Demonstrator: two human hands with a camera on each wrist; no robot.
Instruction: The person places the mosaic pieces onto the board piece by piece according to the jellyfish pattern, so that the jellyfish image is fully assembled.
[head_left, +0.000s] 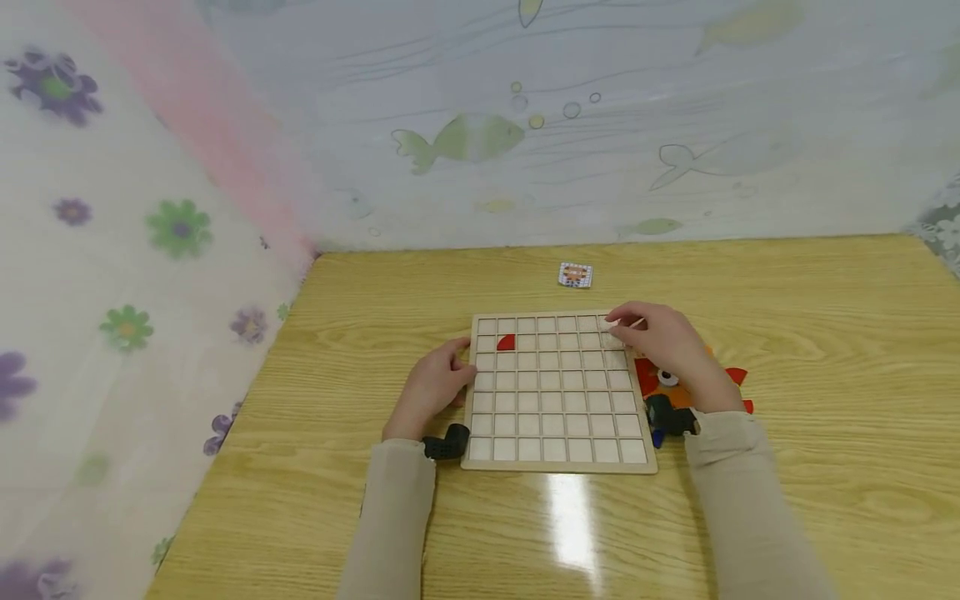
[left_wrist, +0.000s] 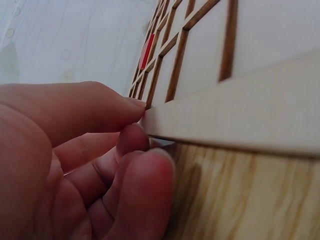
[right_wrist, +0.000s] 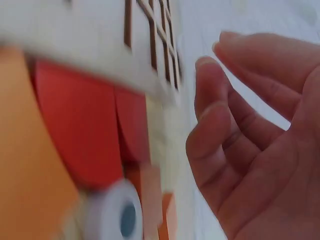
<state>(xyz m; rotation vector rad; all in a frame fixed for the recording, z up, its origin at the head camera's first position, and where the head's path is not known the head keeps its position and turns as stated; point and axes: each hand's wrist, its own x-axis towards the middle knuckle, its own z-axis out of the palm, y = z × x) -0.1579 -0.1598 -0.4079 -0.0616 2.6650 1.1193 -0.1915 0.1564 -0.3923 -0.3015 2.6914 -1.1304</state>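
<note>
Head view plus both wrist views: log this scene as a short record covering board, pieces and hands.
Base: wooden grid board on table
In grid: red quarter-circle, second row from far edge, second column from left
Left hand: touches board's left edge
Right hand: at far right corner, nothing visible between fingers
Beside right edge: loose orange piece, red piece
Beyond board: small printed card

Card (head_left: 575, 275): printed pattern too small to read
Loose pieces (head_left: 736, 377): partly hidden by the right wrist (head_left: 716, 393)
Grid board (head_left: 558, 468): cut off in both wrist views
Eye piece (right_wrist: 127, 219): blurred in the right-wrist view
</note>
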